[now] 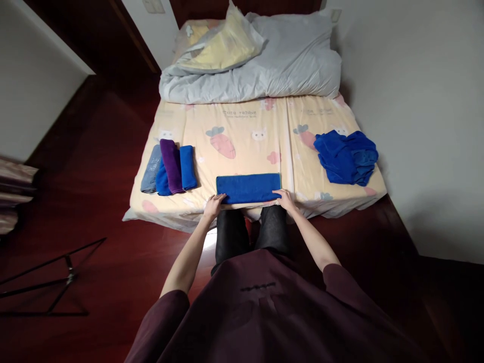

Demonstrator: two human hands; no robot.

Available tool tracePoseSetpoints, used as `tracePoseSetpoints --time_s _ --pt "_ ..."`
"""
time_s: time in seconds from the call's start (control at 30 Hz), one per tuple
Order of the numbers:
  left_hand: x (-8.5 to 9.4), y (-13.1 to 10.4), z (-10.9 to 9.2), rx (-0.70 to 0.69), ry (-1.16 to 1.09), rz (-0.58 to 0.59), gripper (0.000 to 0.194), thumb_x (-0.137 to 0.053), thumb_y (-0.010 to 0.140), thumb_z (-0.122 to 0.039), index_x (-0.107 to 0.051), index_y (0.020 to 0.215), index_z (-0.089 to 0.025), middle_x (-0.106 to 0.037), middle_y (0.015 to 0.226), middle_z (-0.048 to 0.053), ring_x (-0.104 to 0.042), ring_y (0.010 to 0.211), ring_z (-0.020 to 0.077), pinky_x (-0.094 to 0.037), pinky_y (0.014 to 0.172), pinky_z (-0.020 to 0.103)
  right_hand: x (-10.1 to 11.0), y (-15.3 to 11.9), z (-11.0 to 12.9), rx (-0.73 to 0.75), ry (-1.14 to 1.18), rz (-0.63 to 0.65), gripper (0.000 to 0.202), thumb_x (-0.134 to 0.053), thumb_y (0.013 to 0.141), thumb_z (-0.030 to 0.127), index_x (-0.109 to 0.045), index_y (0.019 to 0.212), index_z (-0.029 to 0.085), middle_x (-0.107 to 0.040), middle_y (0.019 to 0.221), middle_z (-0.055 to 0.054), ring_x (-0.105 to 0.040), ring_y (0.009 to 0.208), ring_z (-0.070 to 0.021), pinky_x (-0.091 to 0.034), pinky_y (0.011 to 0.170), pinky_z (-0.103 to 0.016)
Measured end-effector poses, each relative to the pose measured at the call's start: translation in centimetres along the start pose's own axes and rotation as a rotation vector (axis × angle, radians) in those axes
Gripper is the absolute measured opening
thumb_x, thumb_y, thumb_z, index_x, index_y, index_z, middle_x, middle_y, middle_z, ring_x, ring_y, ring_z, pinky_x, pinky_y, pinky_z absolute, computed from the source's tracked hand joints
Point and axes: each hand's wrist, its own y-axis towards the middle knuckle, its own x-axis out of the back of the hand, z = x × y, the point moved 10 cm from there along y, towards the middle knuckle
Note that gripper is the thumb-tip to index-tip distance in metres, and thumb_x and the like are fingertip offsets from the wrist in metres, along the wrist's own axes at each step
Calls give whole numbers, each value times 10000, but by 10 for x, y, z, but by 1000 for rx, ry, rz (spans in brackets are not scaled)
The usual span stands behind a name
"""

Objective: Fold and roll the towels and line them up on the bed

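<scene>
Forearms [192, 249] stretched forward and angled inward, the left hand [214, 205] grasps the eight-o'clock corner, the right hand [286, 199] the four-o'clock corner, of a rectangular folded blue cloth [248, 187] on the yellow-printed bed [249, 154]. Grey, blue and purple cloth bundles [173, 169] lie toward nine-to-ten o'clock, crumpled royal-blue fabric [344, 159] between two and three.

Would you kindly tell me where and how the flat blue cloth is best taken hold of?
I'd pinch the blue cloth by its two near corners, coming from the near edge of the bed: it lies flat, a long strip along that edge, so holding both ends should limit sagging.
</scene>
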Motion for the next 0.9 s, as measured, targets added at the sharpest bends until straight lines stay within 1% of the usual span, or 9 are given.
tracePoseSetpoints --time_s 0.07,0.2,0.3,0.47,0.6,0.67,0.8,0.83,0.9 --pt "4 6 4 16 -61 -21 634 -541 815 0 -712 1399 -177 -705 1431 141 -673 1351 275 -475 1221 470 1 3 -7 -75 73 -66 599 -534 705 -12 -833 1172 215 -811 1222 -60 -759 1168 -232 -564 1142 -417" --pt "6 10 8 28 -158 -48 632 -576 755 17 -765 1320 -194 -732 1391 116 -697 1320 286 -495 1218 472 -1 5 -10 -107 134 -109 572 -523 681 13 -832 1120 210 -825 1170 -40 -770 1147 -221 -571 1126 -399" --pt "5 6 10 47 -228 -70 671 -587 720 20 -763 1328 -203 -726 1408 97 -681 1347 276 -483 1240 463 -1 4 -12 -117 189 -112 567 -516 659 36 -829 1099 210 -827 1162 -31 -771 1151 -216 -572 1124 -404" --pt "4 -4 16 104 -353 -131 649 -548 714 15 -763 1300 -164 -722 1416 105 -657 1379 273 -464 1256 488 2 5 -12 -123 283 -81 542 -519 614 44 -828 1039 179 -830 1147 -61 -776 1147 -227 -578 1115 -413" --pt "5 -9 26 183 -475 -177 661 -530 672 -15 -775 1266 -169 -744 1381 94 -674 1350 277 -459 1258 507 6 5 -12 -135 339 -79 476 -551 633 54 -825 1006 168 -832 1134 -81 -778 1144 -241 -578 1118 -425" --pt "7 -10 31 230 -535 -210 623 -543 667 -50 -788 1226 -175 -758 1351 95 -684 1323 286 -467 1245 506 7 5 -13 -139 361 -83 447 -568 647 60 -826 994 171 -833 1129 -83 -778 1146 -248 -573 1127 -434" --pt "11 -13 43 310 -588 -280 457 -587 740 -160 -795 1146 -183 -781 1278 110 -695 1265 304 -516 1176 500 7 4 -14 -150 391 -93 400 -599 666 77 -831 976 179 -833 1122 -87 -776 1149 -265 -568 1134 -456" --pt "10 -13 46 323 -597 -288 421 -598 760 -194 -793 1133 -180 -786 1254 118 -711 1219 304 -544 1134 492 8 4 -14 -153 396 -95 389 -607 669 82 -832 972 178 -833 1120 -90 -776 1148 -268 -567 1134 -459" --pt "8 -13 51 349 -631 -300 378 -620 785 -262 -791 1107 -165 -798 1180 135 -748 1054 290 -605 1002 458 8 4 -14 -158 406 -95 367 -624 674 93 -834 963 178 -833 1113 -97 -776 1140 -271 -567 1132 -456"
